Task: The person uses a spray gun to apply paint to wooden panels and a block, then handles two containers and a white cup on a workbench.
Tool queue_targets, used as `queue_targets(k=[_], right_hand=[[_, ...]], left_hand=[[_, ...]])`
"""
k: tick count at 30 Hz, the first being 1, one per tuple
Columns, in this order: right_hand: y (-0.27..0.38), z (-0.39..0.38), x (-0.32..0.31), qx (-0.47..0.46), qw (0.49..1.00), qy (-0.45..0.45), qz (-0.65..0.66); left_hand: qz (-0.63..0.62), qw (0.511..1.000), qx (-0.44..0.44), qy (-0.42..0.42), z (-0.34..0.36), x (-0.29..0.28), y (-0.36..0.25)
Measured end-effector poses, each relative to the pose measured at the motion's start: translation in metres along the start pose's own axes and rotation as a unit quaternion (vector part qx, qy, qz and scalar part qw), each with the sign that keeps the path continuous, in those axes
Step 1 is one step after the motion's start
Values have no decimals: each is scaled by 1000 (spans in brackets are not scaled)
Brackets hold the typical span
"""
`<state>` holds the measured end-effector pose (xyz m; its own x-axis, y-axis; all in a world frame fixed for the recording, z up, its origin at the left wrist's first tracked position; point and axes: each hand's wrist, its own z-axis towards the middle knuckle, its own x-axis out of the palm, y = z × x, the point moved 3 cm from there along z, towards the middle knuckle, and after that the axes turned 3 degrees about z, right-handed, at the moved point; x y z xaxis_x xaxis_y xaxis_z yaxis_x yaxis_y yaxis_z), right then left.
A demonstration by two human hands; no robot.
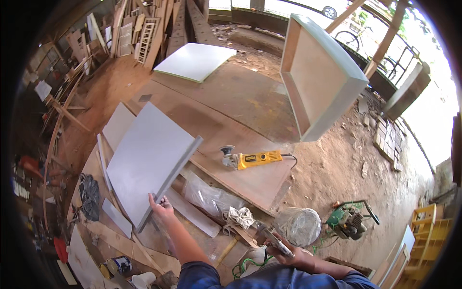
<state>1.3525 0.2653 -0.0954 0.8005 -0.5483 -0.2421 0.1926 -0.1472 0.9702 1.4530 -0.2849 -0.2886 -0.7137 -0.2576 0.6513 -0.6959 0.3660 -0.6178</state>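
A light grey flat panel [147, 156] with a darker grey edge leans tilted over the wooden worktop. My left hand [162, 207] grips its near edge, fingers bent around the rim. Low on the right, my right hand [288, 254] is closed around a slim silver tool [269, 234], whose exact kind I cannot make out. A green hose [248, 265] loops beside that hand. Just past the tool's tip lies a bunched white cloth [239, 218], next to a clear plastic sheet [204, 191].
A yellow angle grinder [257, 160] lies on the worktop [231, 96]. Behind it stands a large open box [317, 79], and a white board [192, 62] lies at the far end. A bucket [303, 227] and a green compressor [349, 221] stand right. Cans [118, 265] sit lower left.
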Motion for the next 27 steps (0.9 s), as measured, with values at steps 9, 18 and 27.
queue_targets(k=[9, 18, 27], right_hand=[[-20, -8, -2, -134, 981, -16, -141], [-35, -11, 5, -11, 999, -36, 27], [8, -6, -28, -8, 995, -97, 5]], left_hand=[[-79, 992, 5, 97, 1, 32, 12], [-113, 982, 12, 151, 39, 61, -1], [112, 860, 397, 302, -92, 3, -24]])
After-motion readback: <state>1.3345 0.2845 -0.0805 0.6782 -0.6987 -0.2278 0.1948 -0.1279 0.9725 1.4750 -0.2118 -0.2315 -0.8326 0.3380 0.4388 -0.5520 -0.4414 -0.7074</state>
